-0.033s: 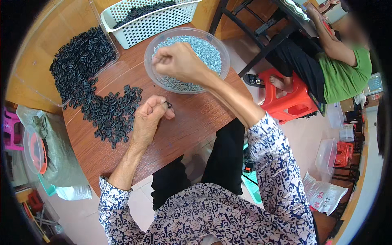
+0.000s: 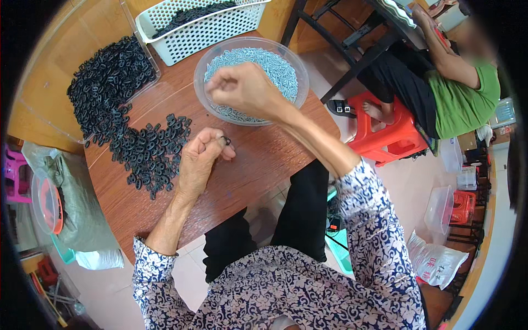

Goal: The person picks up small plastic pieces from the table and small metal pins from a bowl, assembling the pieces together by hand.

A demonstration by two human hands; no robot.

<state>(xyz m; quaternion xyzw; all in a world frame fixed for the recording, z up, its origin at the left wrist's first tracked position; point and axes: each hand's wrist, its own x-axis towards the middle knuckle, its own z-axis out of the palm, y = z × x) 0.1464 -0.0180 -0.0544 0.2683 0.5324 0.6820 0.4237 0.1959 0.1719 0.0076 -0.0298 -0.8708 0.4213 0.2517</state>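
The left hand (image 2: 199,157), just left of the frame's centre, pinches a black piece (image 2: 224,141) at its fingertips. The right hand (image 2: 242,91) hangs at upper centre, over the left side of the bowl (image 2: 303,77) of silvery parts (image 2: 275,69) — fingers curled, though I cannot tell whether they grip anything. Loose links (image 2: 148,157) cover the table's (image 2: 253,170) left side — the basket (image 2: 206,41) stands at the top.
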